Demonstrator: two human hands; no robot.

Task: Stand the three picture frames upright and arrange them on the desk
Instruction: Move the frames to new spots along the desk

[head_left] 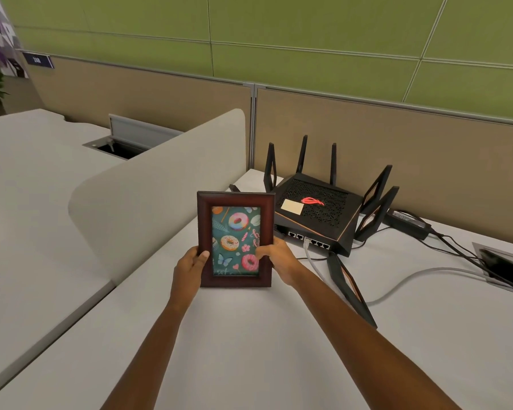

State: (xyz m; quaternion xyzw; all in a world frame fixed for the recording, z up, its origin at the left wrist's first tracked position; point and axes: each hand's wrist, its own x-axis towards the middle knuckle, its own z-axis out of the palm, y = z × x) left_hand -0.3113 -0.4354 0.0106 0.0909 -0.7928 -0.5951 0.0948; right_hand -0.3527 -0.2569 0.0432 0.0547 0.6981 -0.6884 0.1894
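frame upright between both hands, close to the router

the frame [235,240] stands portrait on the desk [249,350], long axis vertical, its bottom edge at or just on the surface — contact cannot be told for sure. the picture side, doughnuts on teal, faces the person. it sits near the left end of the desk, close beside the divider [148,199] and just in front-left of the router [317,214].

both hands have hold of it low down. the left hand [190,267] wraps the left rail, thumb over the front of the wood, the other fingers hidden behind. the right hand [279,261] grips the right rail, thumb pressed across onto the glass, fingers curled round the back. neither hand is loose; each is closed on the frame. the two are about equally near, one per side, so the frame lies straight between the palms.

whether a back stand is folded out cannot be seen from here, and that is what letting go would turn on: the frame needs to lean back a little onto its prop before the fingers ease off. the router's antennas and cables crowd the right side, so any sliding looks safer toward the left or toward the person.

only this one frame is in view; the other two are not seen, so the job looks to be at an early or middle step.
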